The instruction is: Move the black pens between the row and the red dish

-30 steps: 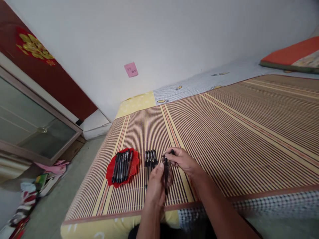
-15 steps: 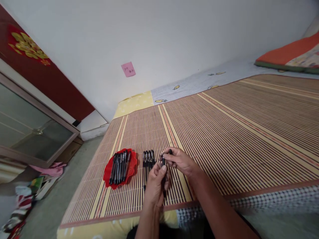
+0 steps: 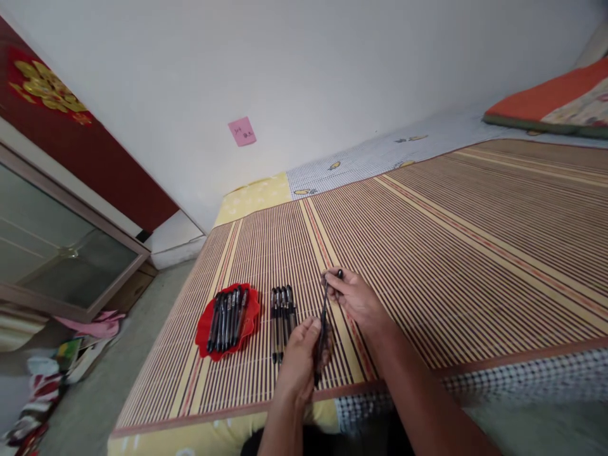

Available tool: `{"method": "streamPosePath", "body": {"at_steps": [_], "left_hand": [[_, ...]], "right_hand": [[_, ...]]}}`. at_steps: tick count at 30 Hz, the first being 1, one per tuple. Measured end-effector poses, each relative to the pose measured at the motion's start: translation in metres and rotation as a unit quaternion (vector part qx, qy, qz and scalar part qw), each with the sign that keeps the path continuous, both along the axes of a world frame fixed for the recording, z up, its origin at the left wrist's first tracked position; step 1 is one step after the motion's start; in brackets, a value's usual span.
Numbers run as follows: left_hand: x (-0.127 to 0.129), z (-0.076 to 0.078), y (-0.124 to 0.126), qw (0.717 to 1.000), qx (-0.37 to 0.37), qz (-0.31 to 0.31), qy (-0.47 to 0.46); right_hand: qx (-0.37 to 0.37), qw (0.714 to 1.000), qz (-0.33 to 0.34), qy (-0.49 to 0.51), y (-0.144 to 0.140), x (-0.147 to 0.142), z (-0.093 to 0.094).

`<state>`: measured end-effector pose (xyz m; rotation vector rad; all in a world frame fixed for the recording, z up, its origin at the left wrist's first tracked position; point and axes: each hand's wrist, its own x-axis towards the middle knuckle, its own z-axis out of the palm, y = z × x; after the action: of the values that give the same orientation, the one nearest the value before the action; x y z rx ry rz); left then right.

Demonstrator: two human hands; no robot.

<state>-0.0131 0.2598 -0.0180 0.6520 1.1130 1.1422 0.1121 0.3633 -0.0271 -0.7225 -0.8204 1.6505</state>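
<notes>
My left hand [image 3: 299, 348] is closed round the dark barrel of a pen [image 3: 322, 339], which stands tilted up from the fist. From the pen's upper end a thin dark rod, like a pen refill [image 3: 325, 294], reaches to the pinched fingers of my right hand [image 3: 351, 294]. A short black rounded piece, resembling a pen cap [image 3: 340, 273], sticks out between the right fingers; its other end is hidden. Just left of my left hand, several black pens [image 3: 280, 320] lie side by side on the striped mat [image 3: 403, 272].
A red scalloped plate [image 3: 202, 329] holding several more black pens [image 3: 228, 320] sits farther left on the mat. Folded orange bedding [image 3: 541, 98] lies at the far right. A white wall with a pink note [image 3: 242, 131] stands behind; clothes [image 3: 45, 386] lie at lower left.
My right hand has moved up and right, away from the left one. A thin dark rod now shows between the hands. My left hand has shifted slightly right, uncovering more of the pens beside it.
</notes>
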Motion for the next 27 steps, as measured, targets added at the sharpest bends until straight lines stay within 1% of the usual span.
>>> {"method": "streamPosePath", "body": {"at_steps": [3, 5, 6, 8, 10, 12, 15, 17, 19, 22, 24, 27], "left_hand": [[0.001, -0.003, -0.004, 0.996, 0.017, -0.025, 0.081], [-0.001, -0.003, -0.006, 0.987, 0.039, -0.04, 0.147], [-0.003, -0.003, -0.006, 0.981, 0.054, -0.039, 0.18], [-0.008, -0.003, -0.003, 0.965, 0.089, -0.011, 0.247], [-0.017, -0.005, 0.002, 0.938, 0.116, 0.043, 0.323], [-0.027, -0.007, 0.009, 0.9, 0.127, 0.092, 0.406], [-0.036, -0.008, 0.018, 0.849, 0.114, 0.122, 0.501], [-0.037, -0.007, 0.024, 0.825, 0.094, 0.114, 0.546], [-0.035, -0.005, 0.028, 0.793, 0.079, 0.095, 0.596], [-0.032, -0.004, 0.032, 0.742, 0.069, 0.07, 0.663], [-0.032, -0.006, 0.033, 0.726, 0.069, 0.067, 0.681], [-0.038, -0.012, 0.031, 0.73, 0.091, 0.077, 0.673]], "right_hand": [[-0.012, 0.996, -0.082, 0.019, 0.009, 0.018, -0.004], [-0.016, 0.99, -0.139, 0.03, 0.013, 0.031, -0.006], [-0.018, 0.986, -0.164, 0.033, 0.015, 0.036, -0.007], [-0.023, 0.978, -0.202, 0.038, 0.017, 0.043, -0.009], [-0.024, 0.976, -0.215, 0.038, 0.017, 0.043, -0.009], [-0.023, 0.977, -0.211, 0.033, 0.016, 0.04, -0.008], [-0.023, 0.982, -0.188, 0.016, 0.014, 0.031, -0.009], [-0.018, 0.988, -0.149, -0.032, 0.013, 0.025, -0.011], [0.002, 0.989, -0.088, -0.118, 0.01, 0.019, -0.014], [0.023, 0.972, -0.019, -0.232, 0.006, 0.004, -0.018], [0.02, 0.962, -0.001, -0.271, 0.002, -0.01, -0.02], [0.012, 0.949, 0.022, -0.313, -0.002, -0.032, -0.026]]}}
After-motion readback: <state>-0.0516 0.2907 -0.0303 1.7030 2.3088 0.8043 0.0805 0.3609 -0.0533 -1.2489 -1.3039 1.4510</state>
